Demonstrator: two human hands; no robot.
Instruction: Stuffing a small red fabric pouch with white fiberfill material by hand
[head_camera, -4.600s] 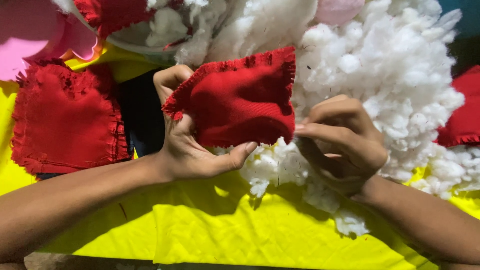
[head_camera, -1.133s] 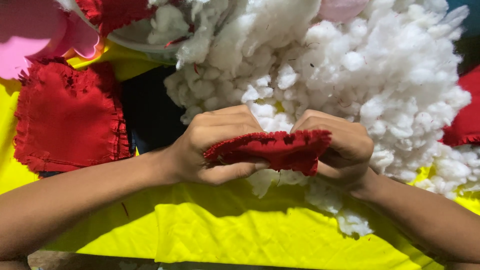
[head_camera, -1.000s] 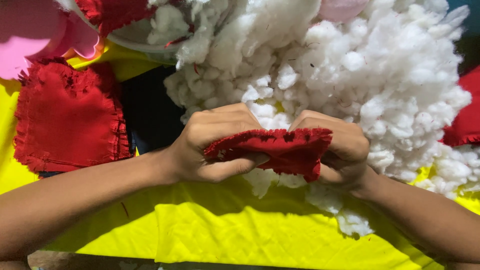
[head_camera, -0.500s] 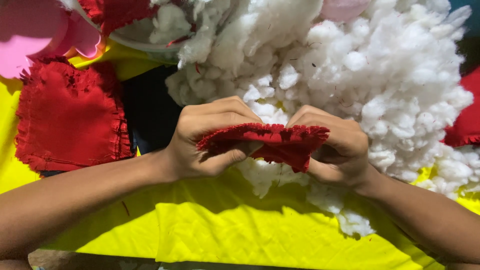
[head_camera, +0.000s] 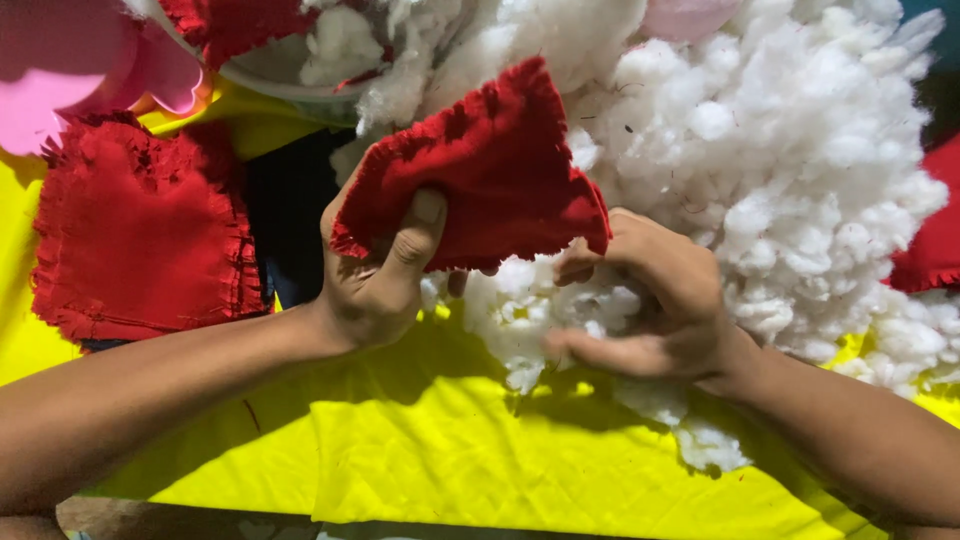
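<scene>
Red frayed fabric pouch (head_camera: 490, 165) is raised above the white stuffing heap (head_camera: 780, 180), pinched in the left hand (head_camera: 375, 275); the right hand (head_camera: 655, 300), just below it, grips a stuffing tuft (head_camera: 560, 310).

The red pouch (head_camera: 490, 165) hides the right hand's (head_camera: 650, 300) fingertips; stuffing (head_camera: 800, 150) runs off-frame.

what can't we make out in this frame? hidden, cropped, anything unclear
- Head view: whether the red fabric pouch has an open side; the left hand covers its lower edge.
- Right hand fingertips: buried in the white stuffing, so its grasp is unclear.
- Pink shape: cut off by the top-left edge.
- Red cloth at right: cropped by the frame edge.
- Bowl rim: mostly hidden under stuffing.
</scene>
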